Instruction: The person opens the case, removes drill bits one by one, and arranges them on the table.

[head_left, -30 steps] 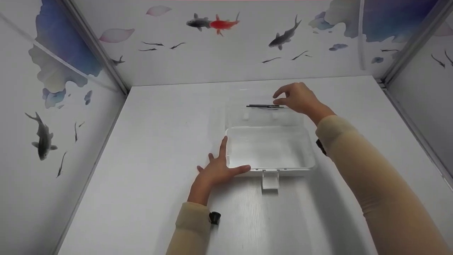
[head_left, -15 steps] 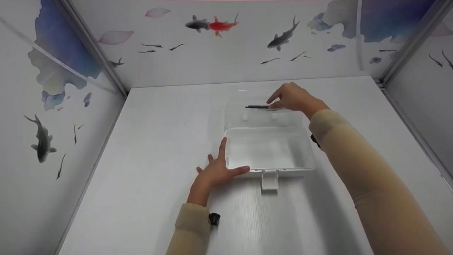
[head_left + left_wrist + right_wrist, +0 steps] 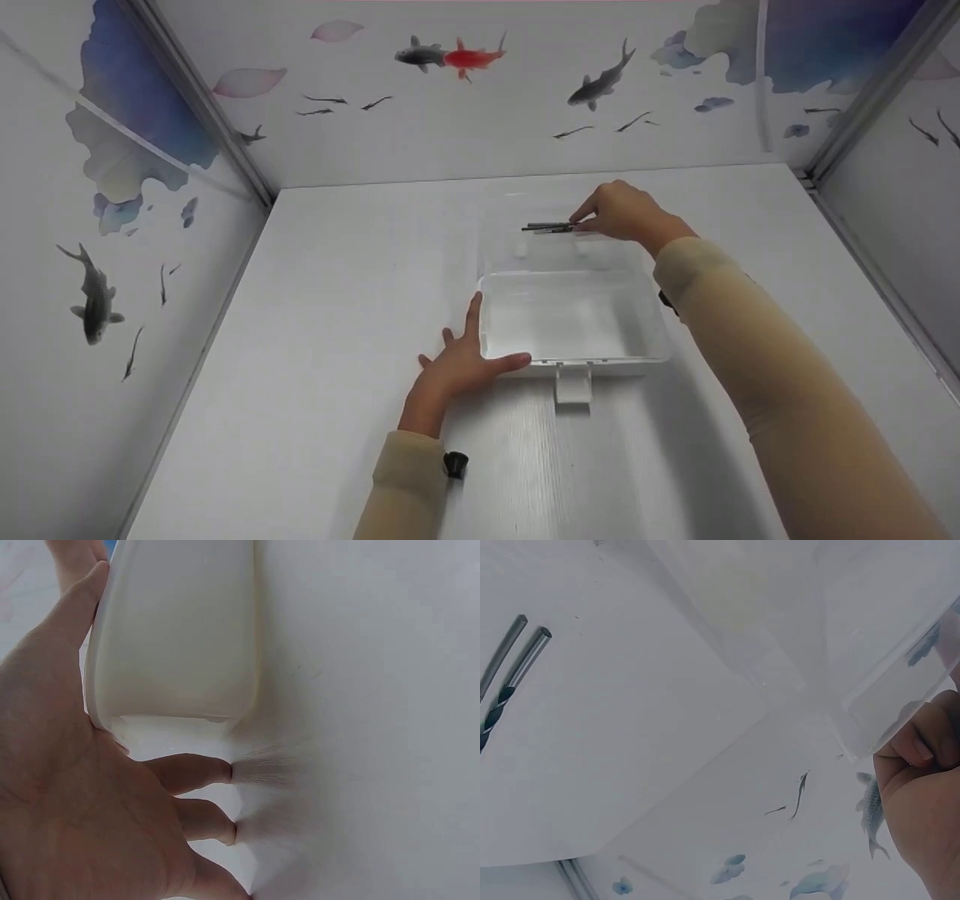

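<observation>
Rods, thin and dark, show at upper centre of the head view, and we see two or three strokes; we cannot tell which might be reflections. Their long axis runs nearly level across the frame, left ends free and pointing left, right ends pinched between thumb and forefinger of the right hand.

We count one clear box at centre, longer across the frame than deep, with one lid laid back toward the top and one latch pointing down the frame. Our left hand spreads its fingers round the lower-left corner, thumb on the rim, three fingertips on the tabletop.

At the left edge of the right wrist view we count two drill bits, side by side, slanting from lower left to upper right, plain shank ends uppermost.
</observation>
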Motion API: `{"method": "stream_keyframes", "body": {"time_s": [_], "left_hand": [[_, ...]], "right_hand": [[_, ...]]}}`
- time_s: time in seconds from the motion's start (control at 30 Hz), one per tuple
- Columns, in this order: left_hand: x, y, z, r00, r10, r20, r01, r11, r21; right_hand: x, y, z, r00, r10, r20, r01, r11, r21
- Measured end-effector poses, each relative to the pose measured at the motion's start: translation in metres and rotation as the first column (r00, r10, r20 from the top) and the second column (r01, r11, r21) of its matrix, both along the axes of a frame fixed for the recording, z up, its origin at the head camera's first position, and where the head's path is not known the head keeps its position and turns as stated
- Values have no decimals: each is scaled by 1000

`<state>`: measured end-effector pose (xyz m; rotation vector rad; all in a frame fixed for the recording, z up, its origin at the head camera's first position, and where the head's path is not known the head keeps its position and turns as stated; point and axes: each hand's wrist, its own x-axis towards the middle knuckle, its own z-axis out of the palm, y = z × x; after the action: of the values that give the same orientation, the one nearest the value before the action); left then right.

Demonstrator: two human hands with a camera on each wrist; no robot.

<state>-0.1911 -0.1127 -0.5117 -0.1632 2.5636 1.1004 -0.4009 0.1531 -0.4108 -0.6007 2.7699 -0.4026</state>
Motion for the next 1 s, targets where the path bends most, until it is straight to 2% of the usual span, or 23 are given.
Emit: {"method": "stream_keyframes", "body": {"time_s": [0.4,0.67,0.8,1.0], "left_hand": [[1,2,-4,1000,-5,6,5,1000,-8],[2,1,-3,1000,-1,19,1,1000,-25],[2,1,-1,1000,-2,15,3,1000,-20],[0,0,2,1000,-7,8,8,1000,-16]], "right_hand": [[2,1,-9,998,-27,-54,23,996,-84],[2,1,-9,998,-53,-27,48,987,-153],[3,1,-5,996,-91,-5,88,978,-191],[3,2,13,994,-111,9,111,972,-209]]}}
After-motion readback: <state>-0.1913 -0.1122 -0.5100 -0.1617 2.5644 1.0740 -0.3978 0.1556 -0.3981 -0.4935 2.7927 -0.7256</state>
